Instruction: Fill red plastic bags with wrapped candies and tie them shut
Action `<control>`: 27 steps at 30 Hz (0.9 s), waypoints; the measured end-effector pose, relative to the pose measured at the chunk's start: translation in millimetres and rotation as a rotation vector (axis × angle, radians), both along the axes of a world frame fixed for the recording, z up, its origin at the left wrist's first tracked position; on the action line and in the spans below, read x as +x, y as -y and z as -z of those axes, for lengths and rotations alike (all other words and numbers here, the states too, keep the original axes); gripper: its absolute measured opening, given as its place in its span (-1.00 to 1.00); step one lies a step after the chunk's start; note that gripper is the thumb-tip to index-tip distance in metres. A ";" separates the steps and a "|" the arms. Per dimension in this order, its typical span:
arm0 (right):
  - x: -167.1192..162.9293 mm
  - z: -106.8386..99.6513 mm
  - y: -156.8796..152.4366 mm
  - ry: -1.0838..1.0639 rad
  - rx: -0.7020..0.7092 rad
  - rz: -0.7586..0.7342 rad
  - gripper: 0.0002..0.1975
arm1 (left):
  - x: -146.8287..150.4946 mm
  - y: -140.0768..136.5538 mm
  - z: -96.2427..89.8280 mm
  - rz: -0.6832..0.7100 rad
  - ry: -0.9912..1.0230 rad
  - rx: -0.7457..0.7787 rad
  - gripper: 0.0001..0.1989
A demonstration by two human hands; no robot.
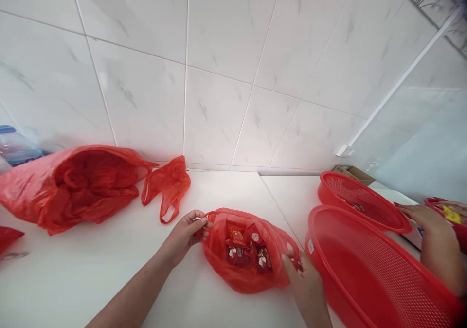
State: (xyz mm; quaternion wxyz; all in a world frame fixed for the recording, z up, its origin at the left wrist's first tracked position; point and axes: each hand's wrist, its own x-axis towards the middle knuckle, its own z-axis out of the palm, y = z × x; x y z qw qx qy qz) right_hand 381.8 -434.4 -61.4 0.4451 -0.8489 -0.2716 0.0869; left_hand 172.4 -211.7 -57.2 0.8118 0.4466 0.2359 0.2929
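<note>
A red plastic bag (237, 280) sits with its mouth wide on the white table (98, 284). Inside it lie several small red wrapped packets (236, 233), some with dark and white print. The fingers of my left hand (191, 233) pinch the bag's left handle. On the opposite side, my right hand (304, 279) grips the right handle between thumb and fingers. Part of my right hand's fingers is hidden behind the handle.
Large red basket (379, 269) right of my right hand; smaller red basket (361, 199) behind it. Another person's hand (428, 221) touches the smaller one's rim. At left lie a stuffed red bag (32, 191) and a loose red bag (171, 184). Tiled wall (219, 109) behind.
</note>
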 end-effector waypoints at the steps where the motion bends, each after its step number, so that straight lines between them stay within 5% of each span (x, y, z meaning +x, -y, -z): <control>1: 3.5 -13.6 -5.6 -0.006 -0.001 -0.060 -0.59 | -1.0 -0.7 -8.1 -0.027 0.004 0.020 -0.80; 4: 10.3 -60.0 -21.4 -0.064 0.153 -0.171 -0.68 | -3.8 -2.9 -40.0 -0.119 0.039 0.087 -0.76; 8: 16.9 -110.2 -36.5 -0.208 0.575 -0.059 -0.71 | -11.4 -3.8 -92.1 -0.282 0.172 0.250 -0.76; 11: 19.4 -126.7 -44.0 -0.265 0.836 -0.055 -0.75 | -18.8 -0.2 -122.9 -0.362 0.261 0.388 -0.79; 15: 13.5 -125.9 -46.2 -0.263 0.796 -0.083 -0.76 | -26.1 7.6 -140.4 -0.405 0.226 0.484 -0.77; 18: 12.7 -113.0 -39.5 -0.192 0.750 -0.079 -0.75 | -34.2 12.0 -139.4 -0.408 0.195 0.611 -0.71; 21: 22.3 -88.7 -30.1 -0.113 0.729 -0.282 -0.63 | -51.5 14.4 -125.3 -0.401 0.072 0.716 -0.61; 24: 31.9 -55.1 -25.1 -0.154 0.639 -0.550 -0.31 | -74.6 14.9 -94.2 -0.490 -0.119 0.733 -0.51; 27: 29.1 -24.1 -29.4 -0.283 0.466 -0.614 -0.06 | -88.9 15.8 -53.3 -0.522 -0.246 0.691 -0.44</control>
